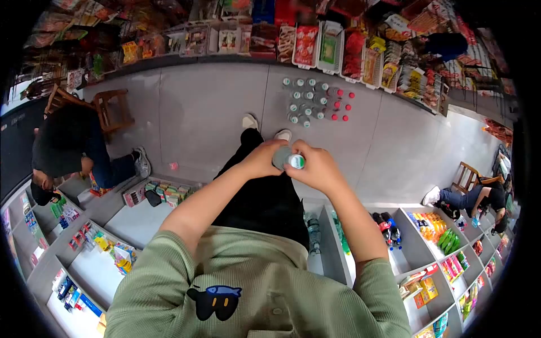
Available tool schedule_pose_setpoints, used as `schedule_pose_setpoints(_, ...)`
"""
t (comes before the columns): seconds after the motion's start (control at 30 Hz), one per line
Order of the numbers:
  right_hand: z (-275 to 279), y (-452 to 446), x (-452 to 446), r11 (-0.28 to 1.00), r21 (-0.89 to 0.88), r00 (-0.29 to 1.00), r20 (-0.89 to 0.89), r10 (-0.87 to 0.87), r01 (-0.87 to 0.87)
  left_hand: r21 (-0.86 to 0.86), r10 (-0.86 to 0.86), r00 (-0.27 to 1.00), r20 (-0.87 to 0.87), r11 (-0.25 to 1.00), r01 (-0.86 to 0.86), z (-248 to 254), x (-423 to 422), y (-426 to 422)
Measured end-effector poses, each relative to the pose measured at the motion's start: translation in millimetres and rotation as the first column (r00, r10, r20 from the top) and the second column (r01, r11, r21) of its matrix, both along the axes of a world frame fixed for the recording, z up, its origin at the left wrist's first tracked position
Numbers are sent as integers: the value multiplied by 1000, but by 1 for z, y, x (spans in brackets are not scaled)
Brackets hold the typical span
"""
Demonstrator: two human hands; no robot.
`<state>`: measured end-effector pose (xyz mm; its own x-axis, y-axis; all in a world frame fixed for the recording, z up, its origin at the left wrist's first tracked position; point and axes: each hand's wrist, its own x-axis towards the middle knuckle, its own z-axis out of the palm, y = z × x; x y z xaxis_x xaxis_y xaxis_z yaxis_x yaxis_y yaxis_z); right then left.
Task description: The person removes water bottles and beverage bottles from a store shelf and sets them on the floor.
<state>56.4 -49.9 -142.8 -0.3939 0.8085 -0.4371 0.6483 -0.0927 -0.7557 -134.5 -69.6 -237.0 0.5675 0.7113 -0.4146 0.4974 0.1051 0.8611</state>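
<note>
A clear plastic bottle [280, 158] with a white and green cap [297, 161] is between my two hands, in front of my body. My left hand [262, 160] wraps round the bottle's body. At the cap end, my right hand [315, 166] has its fingers closed round the neck and cap. Beyond them on the grey floor stand rows of bottles: white-capped clear bottles [307, 101] and red-capped bottles [341, 105] beside them.
Shelves of packaged snacks [305, 46] line the far side. Near me are grey shelf compartments with water bottles [314, 234] and dark soda bottles [386, 228]. One person [73, 141] bends at the left by a wooden chair [112, 110]; another person [479, 200] is at the right.
</note>
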Motion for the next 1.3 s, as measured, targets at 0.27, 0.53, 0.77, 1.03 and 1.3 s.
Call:
schedule_pose_setpoints(0.27,-117,-14,-49,993,74,989,104,-102,95,-7,212,926,-313,974,-225,-98,-16,-15)
schedule_pose_setpoints(0.53,-227,12,-61,951,-5,932,203,-300,308,-639,618,759,-205,503,-582,-162,-14,14)
schedule_pose_setpoints(0.77,-327,47,-65,909,-94,868,352,-351,406,-764,735,648,-200,298,-573,-240,5,35)
schedule_pose_setpoints(1.03,-414,80,-68,872,-169,834,421,-358,460,-821,781,621,-66,312,-479,-306,25,50)
schedule_pose_setpoints(1.3,-466,100,-59,860,-143,816,423,-393,489,-814,831,555,-43,293,-501,-336,29,60)
